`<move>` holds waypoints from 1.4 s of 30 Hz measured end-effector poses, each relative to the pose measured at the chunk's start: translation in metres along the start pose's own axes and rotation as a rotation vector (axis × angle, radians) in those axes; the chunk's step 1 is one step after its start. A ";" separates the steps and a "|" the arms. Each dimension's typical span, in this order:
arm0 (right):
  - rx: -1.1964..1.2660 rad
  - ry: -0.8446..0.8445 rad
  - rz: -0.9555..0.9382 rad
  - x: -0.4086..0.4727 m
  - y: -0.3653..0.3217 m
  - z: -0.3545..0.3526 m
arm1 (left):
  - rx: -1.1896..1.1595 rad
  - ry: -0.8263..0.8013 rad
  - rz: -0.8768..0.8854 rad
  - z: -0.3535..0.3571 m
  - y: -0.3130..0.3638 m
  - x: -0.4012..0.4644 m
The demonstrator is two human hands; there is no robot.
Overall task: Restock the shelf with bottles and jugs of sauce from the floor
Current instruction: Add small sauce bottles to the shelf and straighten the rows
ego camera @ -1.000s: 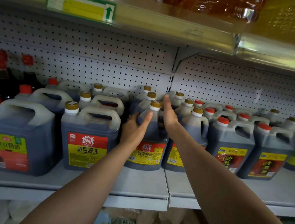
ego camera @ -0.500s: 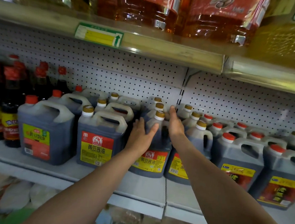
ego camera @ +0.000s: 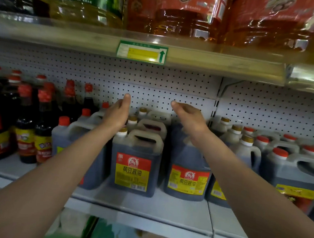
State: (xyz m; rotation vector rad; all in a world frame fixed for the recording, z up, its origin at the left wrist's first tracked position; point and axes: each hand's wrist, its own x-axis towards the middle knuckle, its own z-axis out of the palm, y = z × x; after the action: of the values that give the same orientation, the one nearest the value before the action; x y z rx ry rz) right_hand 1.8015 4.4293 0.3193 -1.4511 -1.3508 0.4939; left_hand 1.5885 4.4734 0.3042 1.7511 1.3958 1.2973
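Two hands raised above the jugs, holding nothing: left hand (ego camera: 117, 112) loosely open, right hand (ego camera: 188, 117) loosely curled. Near the shelf (ego camera: 145, 208) edge, square jug (ego camera: 134, 166) left, round jug (ego camera: 185, 173) right.

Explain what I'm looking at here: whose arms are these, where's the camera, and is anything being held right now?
This is one wide view from a camera worn on a person's head, looking forward and down. There is no machine: the two bare arms are the person's own. The left hand and right hand are raised in front of the pegboard back wall, fingers loosely curled, holding nothing. Below them the shelf carries dark sauce jugs, including a square jug with a red and yellow label, and tall red-capped bottles at left. Oil bottles stand on the shelf above.
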 end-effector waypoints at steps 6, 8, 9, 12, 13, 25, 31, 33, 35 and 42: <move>-0.004 -0.109 0.286 0.026 0.015 0.056 | -0.044 -0.322 -0.296 -0.007 -0.025 0.041; 0.026 -0.111 0.324 0.033 0.023 0.071 | -0.019 -0.386 -0.295 -0.007 -0.029 0.051; 0.040 -0.106 0.336 0.039 0.028 0.076 | 0.004 -0.429 -0.284 -0.006 -0.030 0.053; 0.022 -0.092 0.361 0.049 0.035 0.081 | 0.045 -0.563 -0.255 -0.001 -0.034 0.059; 0.018 -0.089 0.394 0.051 0.036 0.081 | 0.045 -0.587 -0.258 0.000 -0.037 0.061; -0.134 0.004 0.485 0.057 0.035 0.086 | -0.058 -0.667 -0.215 0.006 -0.048 0.080; -0.110 -0.003 0.507 0.078 0.044 0.085 | -0.046 -0.637 -0.271 0.017 -0.047 0.093; -0.127 -0.010 0.499 0.083 0.043 0.084 | -0.037 -0.636 -0.308 0.020 -0.046 0.101; -0.111 -0.007 0.494 0.088 0.042 0.083 | -0.069 -0.638 -0.327 0.024 -0.043 0.109; -0.072 -0.007 0.497 0.100 0.046 0.082 | -0.130 -0.678 -0.278 0.030 -0.042 0.115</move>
State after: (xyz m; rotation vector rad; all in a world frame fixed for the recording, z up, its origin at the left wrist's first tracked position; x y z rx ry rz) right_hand 1.7821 4.5601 0.2831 -1.8536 -1.0142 0.7732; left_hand 1.5982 4.5991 0.2965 1.6174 1.0742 0.5470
